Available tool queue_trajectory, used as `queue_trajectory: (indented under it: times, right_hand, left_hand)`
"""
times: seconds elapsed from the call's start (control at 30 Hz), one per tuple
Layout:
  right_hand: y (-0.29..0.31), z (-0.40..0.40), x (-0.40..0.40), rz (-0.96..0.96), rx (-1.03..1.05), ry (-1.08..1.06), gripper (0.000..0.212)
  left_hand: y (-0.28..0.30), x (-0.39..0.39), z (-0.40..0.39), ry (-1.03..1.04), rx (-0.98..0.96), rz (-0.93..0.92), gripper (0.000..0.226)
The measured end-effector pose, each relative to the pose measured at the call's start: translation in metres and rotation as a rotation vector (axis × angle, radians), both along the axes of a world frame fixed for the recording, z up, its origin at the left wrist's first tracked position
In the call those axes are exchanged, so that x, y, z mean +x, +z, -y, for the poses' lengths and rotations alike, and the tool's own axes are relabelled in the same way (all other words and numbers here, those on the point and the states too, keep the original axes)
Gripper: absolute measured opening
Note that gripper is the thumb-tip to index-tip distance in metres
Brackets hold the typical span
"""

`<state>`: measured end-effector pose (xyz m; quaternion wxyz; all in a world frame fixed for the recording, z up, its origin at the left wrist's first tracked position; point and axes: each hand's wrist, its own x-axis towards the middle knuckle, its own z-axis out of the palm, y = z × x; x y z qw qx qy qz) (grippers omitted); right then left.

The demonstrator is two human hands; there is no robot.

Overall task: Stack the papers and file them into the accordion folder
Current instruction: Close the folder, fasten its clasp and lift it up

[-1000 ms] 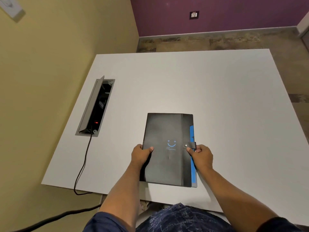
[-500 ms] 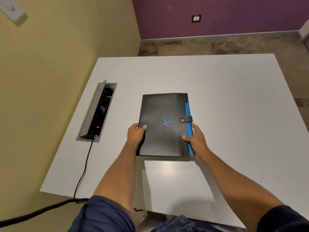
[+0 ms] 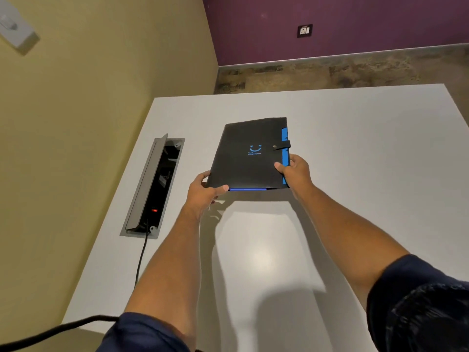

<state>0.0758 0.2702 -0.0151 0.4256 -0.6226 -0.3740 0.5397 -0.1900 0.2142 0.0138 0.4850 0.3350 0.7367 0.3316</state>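
Observation:
A black accordion folder (image 3: 250, 153) with a blue smile logo and blue inner edges is held above the middle of the white table (image 3: 355, 153). Its snap strap is fastened on the right side. My left hand (image 3: 204, 193) grips the folder's near left corner. My right hand (image 3: 294, 171) grips its right edge just below the strap. The near edge is raised and the folder casts a shadow on the table. No loose papers are visible.
An open cable box (image 3: 154, 189) with a raised lid and a red light is set into the table at the left, and a black cable (image 3: 140, 260) runs from it over the near edge. A yellow wall stands at the left.
Both hands have carried the folder away from my body, from the near edge toward the middle of the table, and lifted it off the surface. The grip has stayed the same.

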Motion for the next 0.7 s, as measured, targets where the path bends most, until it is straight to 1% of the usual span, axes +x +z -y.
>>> queue_trajectory:
  times: [0.07,0.1,0.17,0.27,0.4,0.47,0.53,0.6,0.63,0.7]
  right_hand:
    - [-0.002,-0.010,-0.005,0.030,-0.007,0.037,0.030]
    - [-0.003,-0.015,-0.007,0.050,-0.007,0.062,0.034]
    - [-0.004,-0.024,-0.012,0.127,-0.005,0.120,0.048]
    - [-0.006,-0.036,-0.017,0.307,-0.023,0.248,0.069]
    - [-0.009,-0.043,-0.026,0.458,-0.037,0.409,0.106]
    - [-0.013,-0.047,-0.029,0.528,0.005,0.508,0.112]
    - [-0.020,-0.052,-0.032,0.616,0.058,0.596,0.104]
    - [-0.027,-0.058,-0.038,0.693,0.113,0.640,0.087]
    - [-0.032,-0.061,-0.040,0.734,0.136,0.661,0.079]
    - [-0.038,-0.063,-0.047,0.874,0.166,0.719,0.064]
  left_hand:
    - [-0.005,-0.001,-0.010,0.051,0.027,0.006,0.074]
    - [-0.008,-0.002,-0.015,0.085,0.040,0.013,0.071]
    - [-0.015,-0.002,-0.025,0.157,0.064,0.013,0.063]
    - [-0.028,0.000,-0.039,0.225,0.089,-0.020,0.052]
    - [-0.042,0.001,-0.050,0.251,0.074,0.009,0.053]
    - [-0.047,0.001,-0.053,0.254,0.077,0.021,0.053]
    - [-0.050,0.000,-0.056,0.247,0.075,0.021,0.051]
    - [-0.052,-0.001,-0.060,0.217,0.048,-0.001,0.051]
    - [-0.053,-0.001,-0.061,0.181,0.035,-0.046,0.051]
    - [-0.054,-0.002,-0.061,0.038,0.041,-0.229,0.053]
